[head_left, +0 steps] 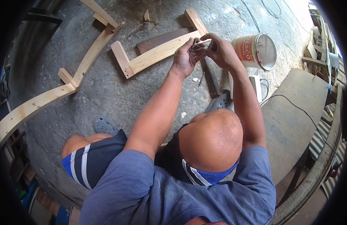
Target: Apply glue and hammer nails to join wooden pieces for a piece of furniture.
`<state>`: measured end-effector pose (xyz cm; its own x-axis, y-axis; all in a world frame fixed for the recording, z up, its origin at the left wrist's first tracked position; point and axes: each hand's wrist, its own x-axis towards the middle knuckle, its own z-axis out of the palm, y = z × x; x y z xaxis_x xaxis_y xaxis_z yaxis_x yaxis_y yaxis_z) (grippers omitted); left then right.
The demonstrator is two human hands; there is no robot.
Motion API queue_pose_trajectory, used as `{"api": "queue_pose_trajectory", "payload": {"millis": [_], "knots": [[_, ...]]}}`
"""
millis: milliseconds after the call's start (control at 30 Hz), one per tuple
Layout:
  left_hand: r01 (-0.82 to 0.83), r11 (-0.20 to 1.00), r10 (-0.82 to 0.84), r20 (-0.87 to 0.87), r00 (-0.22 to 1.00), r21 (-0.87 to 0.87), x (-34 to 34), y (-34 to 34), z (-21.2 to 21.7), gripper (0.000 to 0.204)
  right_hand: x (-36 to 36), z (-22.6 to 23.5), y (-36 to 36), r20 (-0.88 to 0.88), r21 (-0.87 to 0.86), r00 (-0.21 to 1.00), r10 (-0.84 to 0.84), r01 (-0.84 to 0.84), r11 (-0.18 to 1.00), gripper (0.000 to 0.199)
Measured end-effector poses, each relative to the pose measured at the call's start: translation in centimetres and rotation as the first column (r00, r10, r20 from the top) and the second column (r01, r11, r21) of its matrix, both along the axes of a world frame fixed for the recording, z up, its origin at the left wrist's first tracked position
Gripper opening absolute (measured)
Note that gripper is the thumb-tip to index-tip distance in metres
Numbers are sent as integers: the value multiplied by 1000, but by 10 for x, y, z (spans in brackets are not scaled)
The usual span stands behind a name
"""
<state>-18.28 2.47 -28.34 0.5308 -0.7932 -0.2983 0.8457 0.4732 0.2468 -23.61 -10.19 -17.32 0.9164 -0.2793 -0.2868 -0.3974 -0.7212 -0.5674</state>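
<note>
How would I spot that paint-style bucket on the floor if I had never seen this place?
Start at the grey concrete floor and find the person's two hands, left hand and right hand, raised together over it. Just to the right of them lies the round orange-and-white bucket, tipped on its side, open mouth facing right. It is the only round container among straight and curved pale wooden pieces.

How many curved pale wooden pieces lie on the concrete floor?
3. One curved piece lies just under the hands, a second runs at upper left, and a third reaches the left edge. Others may be hidden beyond the picture's rim.
</note>
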Motion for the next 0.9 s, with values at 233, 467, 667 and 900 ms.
{"api": "queue_pose_trajectory", "payload": {"millis": [233,467,667,900], "knots": [[-9,979,-18,132,991,203,8,4,-32,18,-19,-24,-20,-49,-403,953,299,-293,867,30],[-24,939,-46,194,980,342,3,7,-35,34,7,-79,-85,225,-103,966,-128,154,983,23],[-11,923,-59,168,984,385,12,14,-36,25,34,-136,-97,289,328,836,-467,372,869,28],[-14,927,-43,144,989,374,18,19,-37,17,35,-142,-98,336,-137,895,-292,353,925,24]]}}
